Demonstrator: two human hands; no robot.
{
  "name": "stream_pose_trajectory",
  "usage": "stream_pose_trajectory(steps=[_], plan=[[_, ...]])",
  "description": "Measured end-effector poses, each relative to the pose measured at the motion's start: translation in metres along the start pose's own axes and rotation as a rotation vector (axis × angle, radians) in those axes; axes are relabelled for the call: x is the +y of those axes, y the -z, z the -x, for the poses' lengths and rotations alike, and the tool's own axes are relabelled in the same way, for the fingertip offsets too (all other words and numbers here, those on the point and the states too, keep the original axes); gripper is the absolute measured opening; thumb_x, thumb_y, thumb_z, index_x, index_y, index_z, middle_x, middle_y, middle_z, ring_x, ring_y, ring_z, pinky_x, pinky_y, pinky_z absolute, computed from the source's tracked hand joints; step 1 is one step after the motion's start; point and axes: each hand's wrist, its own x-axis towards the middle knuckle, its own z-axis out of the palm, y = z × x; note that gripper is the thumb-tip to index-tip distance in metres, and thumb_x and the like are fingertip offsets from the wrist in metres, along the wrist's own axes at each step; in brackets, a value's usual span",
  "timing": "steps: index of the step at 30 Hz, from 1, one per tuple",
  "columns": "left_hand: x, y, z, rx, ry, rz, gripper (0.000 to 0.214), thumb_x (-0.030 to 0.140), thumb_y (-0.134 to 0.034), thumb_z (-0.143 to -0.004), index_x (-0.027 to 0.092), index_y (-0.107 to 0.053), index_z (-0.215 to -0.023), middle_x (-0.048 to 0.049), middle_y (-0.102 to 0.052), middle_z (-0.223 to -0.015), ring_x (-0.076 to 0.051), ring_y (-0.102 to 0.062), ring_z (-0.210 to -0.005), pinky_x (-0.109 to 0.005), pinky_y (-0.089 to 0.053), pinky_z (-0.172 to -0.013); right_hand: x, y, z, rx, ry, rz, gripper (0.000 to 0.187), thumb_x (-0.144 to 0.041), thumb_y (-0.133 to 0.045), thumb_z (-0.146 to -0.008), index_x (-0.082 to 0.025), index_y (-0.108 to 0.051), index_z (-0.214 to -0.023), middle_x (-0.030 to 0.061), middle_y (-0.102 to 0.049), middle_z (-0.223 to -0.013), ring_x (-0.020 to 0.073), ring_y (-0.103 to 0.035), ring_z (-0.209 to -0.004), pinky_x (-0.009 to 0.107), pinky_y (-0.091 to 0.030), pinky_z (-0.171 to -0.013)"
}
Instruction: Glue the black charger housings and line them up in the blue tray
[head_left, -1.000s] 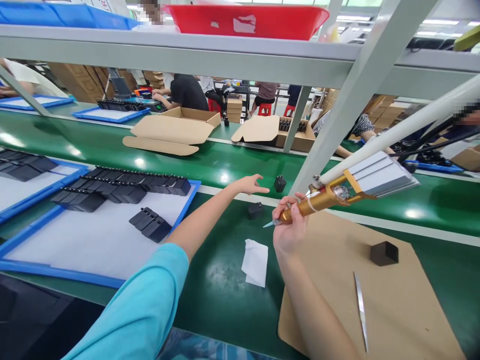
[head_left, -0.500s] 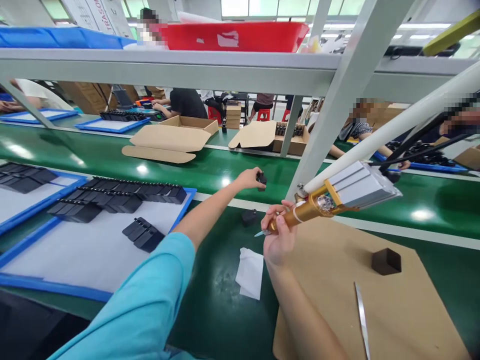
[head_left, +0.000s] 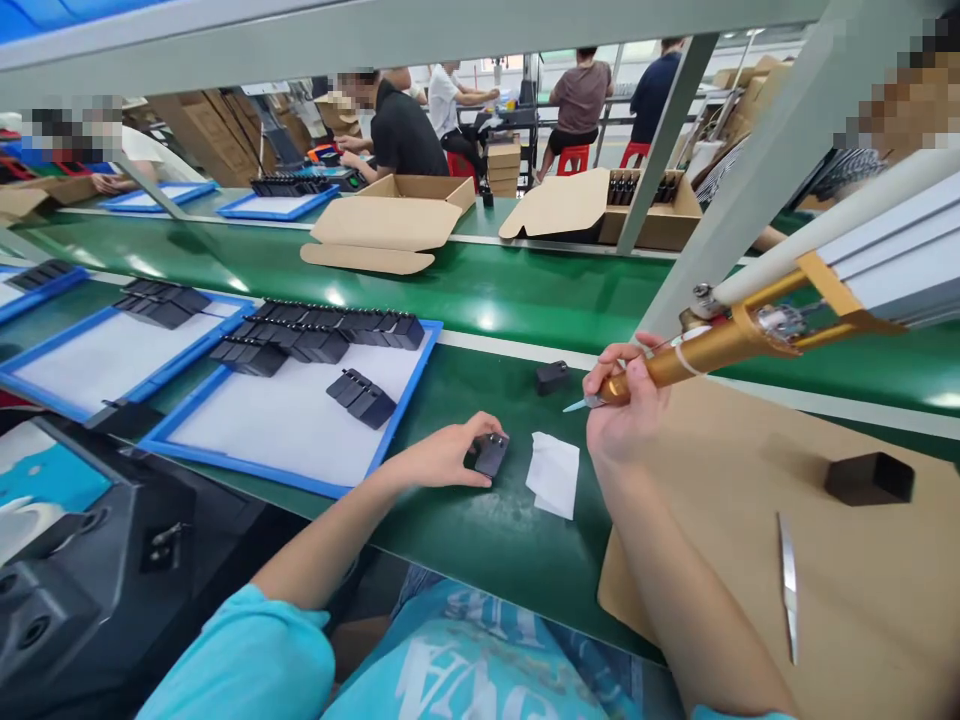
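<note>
Between the thumb and fingers of my left hand [head_left: 454,455] is a small black plastic box [head_left: 492,456], held low over the green bench, just left of a white paper sheet [head_left: 553,474]. My right hand [head_left: 628,400] is wrapped round a gold-coloured glue dispenser [head_left: 675,362] with a pale pointed nozzle [head_left: 576,405] aimed left. Another black box [head_left: 553,377] sits on the bench beyond the nozzle. On a brown cardboard sheet [head_left: 705,520] at the right lie an open black housing [head_left: 870,479] and a pair of metal tweezers [head_left: 787,590].
A blue-rimmed tray [head_left: 300,480] at the left carries several black boxes in rows. A slanting grey post [head_left: 720,215] rises behind the dispenser. Past the green conveyor belt [head_left: 375,290] stand open cartons [head_left: 394,225], and several people sit further off.
My left hand has drawn back from the conveyor toward me with the black box, now beside the paper. My right hand still holds the dispenser. The view has tilted down and shifted left.
</note>
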Motion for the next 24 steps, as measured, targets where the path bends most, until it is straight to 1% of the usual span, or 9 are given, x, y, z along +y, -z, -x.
stream_pose_trajectory(steps=[2,4,7,10,13,15,19,21,24], plan=[[-0.005,-0.002,0.001,0.037,-0.033,0.183,0.069,0.031,-0.08,-0.067,0.031,-0.052,-0.13,-0.0074,-0.053,-0.142,-0.026,-0.055,-0.126,-0.04,-0.047,-0.101,0.0,-0.001,0.002,-0.009,0.006,0.005,0.026,-0.035,-0.059,-0.079,-0.025,-0.052,-0.102,-0.0054,-0.059,-0.075,0.0072,-0.05,-0.047,0.025,-0.035,-0.046],[-0.005,0.001,0.004,0.098,-0.061,0.369,0.062,0.031,-0.079,-0.07,0.03,-0.055,-0.128,-0.0079,-0.051,-0.145,-0.026,-0.048,-0.134,-0.043,-0.041,-0.109,-0.001,-0.002,0.003,-0.018,0.01,0.006,0.026,-0.034,-0.059,-0.079,-0.025,-0.052,-0.102,-0.0054,-0.059,-0.075,0.0072,-0.049,-0.046,0.025,-0.036,-0.046],[-0.004,0.001,0.005,0.175,-0.033,0.607,0.044,0.031,-0.075,-0.076,0.025,-0.061,-0.117,-0.0099,-0.06,-0.136,-0.026,-0.053,-0.13,-0.043,-0.042,-0.108,-0.001,-0.003,0.003,-0.018,0.011,-0.004,0.025,-0.033,-0.058,-0.078,-0.025,-0.053,-0.102,-0.0051,-0.06,-0.074,0.0075,-0.049,-0.046,0.024,-0.036,-0.046],[-0.007,-0.005,0.003,0.274,0.042,0.721,0.034,0.032,-0.076,-0.076,0.021,-0.066,-0.107,-0.0103,-0.071,-0.119,-0.025,-0.062,-0.119,-0.041,-0.045,-0.104,-0.001,-0.003,0.003,-0.013,0.011,-0.009,0.025,-0.033,-0.059,-0.079,-0.024,-0.053,-0.102,-0.0049,-0.06,-0.074,0.0082,-0.049,-0.046,0.025,-0.035,-0.046],[-0.014,-0.011,-0.002,0.39,0.094,0.735,0.026,0.034,-0.077,-0.075,0.018,-0.067,-0.093,-0.0091,-0.076,-0.1,-0.024,-0.069,-0.104,-0.039,-0.047,-0.1,-0.001,-0.003,0.003,-0.009,0.007,0.0,0.025,-0.034,-0.059,-0.078,-0.026,-0.054,-0.101,-0.0051,-0.06,-0.074,0.0087,-0.048,-0.046,0.025,-0.035,-0.045],[-0.017,-0.013,-0.005,0.441,0.118,0.706,0.026,0.036,-0.078,-0.073,0.017,-0.066,-0.086,-0.0082,-0.077,-0.09,-0.023,-0.072,-0.094,-0.038,-0.05,-0.095,-0.001,-0.003,0.003,-0.008,0.009,0.011,0.025,-0.035,-0.06,-0.078,-0.027,-0.055,-0.1,-0.0049,-0.059,-0.074,0.0087,-0.048,-0.045,0.026,-0.034,-0.045],[-0.02,-0.016,-0.008,0.528,0.157,0.61,0.029,0.044,-0.077,-0.073,0.017,-0.066,-0.08,-0.0062,-0.076,-0.078,-0.022,-0.072,-0.082,-0.037,-0.052,-0.088,-0.001,-0.003,0.003,-0.015,0.01,0.02,0.025,-0.036,-0.06,-0.078,-0.027,-0.055,-0.101,-0.0043,-0.058,-0.074,0.0091,-0.048,-0.046,0.026,-0.034,-0.046],[-0.018,-0.016,-0.009,0.552,0.17,0.571,0.034,0.052,-0.07,-0.077,0.018,-0.065,-0.077,-0.0057,-0.075,-0.071,-0.022,-0.071,-0.076,-0.037,-0.052,-0.086,-0.001,-0.003,0.003,-0.012,0.012,0.02,0.024,-0.037,-0.06,-0.079,-0.027,-0.055,-0.1,-0.0044,-0.059,-0.074,0.0091,-0.048,-0.046,0.026,-0.035,-0.045],[-0.017,-0.016,-0.011,0.542,0.196,0.562,0.047,0.063,-0.054,-0.085,0.018,-0.063,-0.072,-0.0066,-0.072,-0.065,-0.021,-0.07,-0.069,-0.037,-0.054,-0.081,-0.001,-0.003,0.003,-0.021,0.02,0.024,0.023,-0.037,-0.06,-0.08,-0.028,-0.056,-0.1,-0.0042,-0.059,-0.074,0.0087,-0.048,-0.046,0.025,-0.034,-0.045]])
